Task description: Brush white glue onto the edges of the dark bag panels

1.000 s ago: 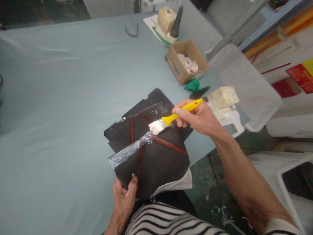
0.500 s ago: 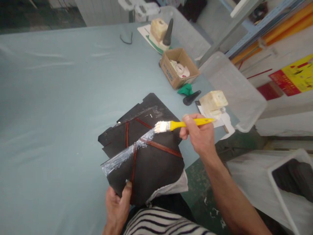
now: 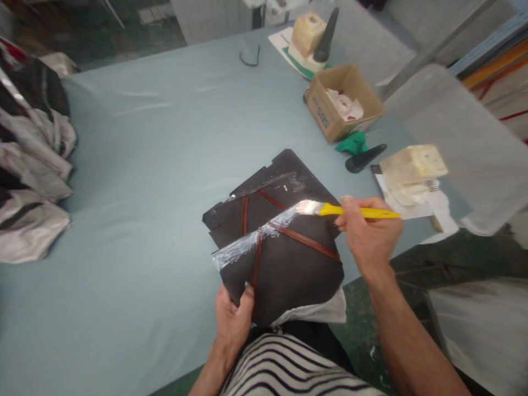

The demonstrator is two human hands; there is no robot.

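My left hand (image 3: 235, 311) grips the lower left corner of a dark leather-like panel (image 3: 301, 275), thumb on top. Reddish-brown strips cross this panel, and a white smeared band of what looks like glue runs along its upper edge. Between the fingers of my right hand (image 3: 369, 231) is a paintbrush (image 3: 330, 209) with a yellow handle. Its white-coated bristles touch the right end of the smeared edge. Beneath and behind lies a second dark panel (image 3: 280, 170) with similar strips and a few white marks. Pale lining shows under the front panel's lower edge.
A cardboard box (image 3: 325, 118) holding a roll of tape stands at the back right. Near it are a green cloth (image 3: 352, 143), a black tapered tool (image 3: 365, 159) and a glue-crusted block-shaped container (image 3: 414, 165). A similar container (image 3: 307, 36) stands farther back. Bundled material (image 3: 33, 165) sits at the left.
The view has swung left, so everything appears farther right and the bundled material has come into sight. The brush stays at the panel's edge, near its right end.
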